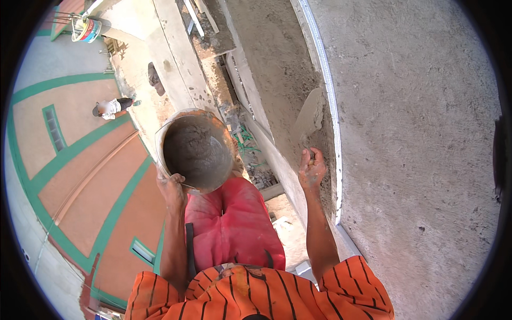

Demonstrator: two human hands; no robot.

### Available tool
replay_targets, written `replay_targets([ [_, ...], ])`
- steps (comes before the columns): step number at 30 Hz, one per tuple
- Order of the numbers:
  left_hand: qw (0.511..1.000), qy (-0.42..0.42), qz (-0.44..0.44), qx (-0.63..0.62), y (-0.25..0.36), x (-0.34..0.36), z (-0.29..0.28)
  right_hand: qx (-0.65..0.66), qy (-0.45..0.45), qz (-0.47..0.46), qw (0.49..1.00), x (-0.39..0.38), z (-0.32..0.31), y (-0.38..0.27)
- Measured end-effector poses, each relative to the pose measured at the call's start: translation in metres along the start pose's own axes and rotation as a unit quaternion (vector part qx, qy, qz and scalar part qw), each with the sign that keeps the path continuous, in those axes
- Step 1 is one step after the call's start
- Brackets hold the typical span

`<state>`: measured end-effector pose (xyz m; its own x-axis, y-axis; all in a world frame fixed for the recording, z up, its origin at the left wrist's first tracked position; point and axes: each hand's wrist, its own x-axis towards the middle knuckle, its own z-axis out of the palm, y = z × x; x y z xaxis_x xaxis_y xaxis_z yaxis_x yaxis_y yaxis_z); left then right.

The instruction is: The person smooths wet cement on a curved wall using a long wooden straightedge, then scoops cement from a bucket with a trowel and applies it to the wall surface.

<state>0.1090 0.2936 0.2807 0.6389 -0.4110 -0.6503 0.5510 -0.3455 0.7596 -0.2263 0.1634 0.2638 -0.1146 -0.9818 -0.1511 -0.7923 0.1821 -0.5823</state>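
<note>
A bucket (193, 146) of wet grey mortar is held at its rim in my left hand (173, 186), above my red trousers. My right hand (312, 172) grips the handle of a mortar-coated trowel (308, 113), whose blade lies against the rough, wet grey render (282, 48) of a long band at the wall. A pale metal edging strip (332, 128) runs along the band’s right side, beside a wide grey rendered surface (410, 133).
Below are a concrete ledge (178, 64), timber boards (194, 16) and rubble (256, 170). A bucket (85, 32) hangs at the upper left. A person (111, 109) stands on the ground near a peach wall (85, 176) with green trim.
</note>
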Motion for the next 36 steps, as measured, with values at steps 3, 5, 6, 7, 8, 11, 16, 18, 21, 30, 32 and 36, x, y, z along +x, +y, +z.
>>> replay_targets([
  [3, 1.000, 0.017, 0.001, -0.002, 0.009, -0.004, 0.010, -0.144, -0.015, 0.033, 0.989, -0.026, -0.036, -0.013],
  [5, 0.999, 0.035, 0.016, -0.019, 0.005, -0.003, 0.011, -0.186, -0.045, 0.010, 0.981, -0.028, -0.057, -0.054],
  [6, 0.998, 0.041, 0.024, -0.027, 0.003, -0.002, 0.011, -0.207, -0.057, 0.000, 0.977, -0.029, -0.066, -0.075],
  [7, 0.999, 0.028, 0.020, -0.017, -0.002, 0.000, 0.009, -0.174, -0.068, -0.003, 0.982, -0.032, -0.070, -0.088],
  [8, 1.000, 0.017, 0.014, -0.007, -0.006, 0.004, 0.003, -0.148, -0.095, -0.032, 0.984, -0.031, -0.070, -0.103],
  [11, 1.000, 0.004, 0.014, -0.001, -0.002, 0.002, 0.009, -0.040, -0.212, -0.098, 0.972, -0.026, -0.067, -0.140],
  [16, 0.999, -0.004, 0.044, -0.029, -0.005, 0.005, 0.015, 0.283, -0.587, -0.009, 0.759, 0.027, -0.014, -0.176],
  [18, 0.998, -0.022, 0.021, -0.047, -0.007, 0.008, 0.002, 0.310, -0.639, 0.167, 0.684, 0.070, 0.018, -0.155],
  [21, 1.000, -0.004, 0.013, -0.025, -0.016, 0.010, -0.007, 0.189, -0.352, 0.157, 0.903, 0.090, 0.019, -0.135],
  [30, 0.994, -0.046, -0.001, 0.095, 0.029, 0.024, 0.042, -0.338, -0.363, -0.187, 0.848, 0.040, 0.035, -0.141],
  [32, 0.986, -0.073, 0.036, 0.145, 0.032, 0.032, 0.043, -0.334, -0.381, -0.242, 0.828, 0.050, 0.083, -0.134],
  [36, 0.963, -0.112, 0.112, 0.218, 0.037, 0.049, 0.048, -0.239, -0.450, -0.263, 0.819, 0.044, 0.168, -0.121],
])
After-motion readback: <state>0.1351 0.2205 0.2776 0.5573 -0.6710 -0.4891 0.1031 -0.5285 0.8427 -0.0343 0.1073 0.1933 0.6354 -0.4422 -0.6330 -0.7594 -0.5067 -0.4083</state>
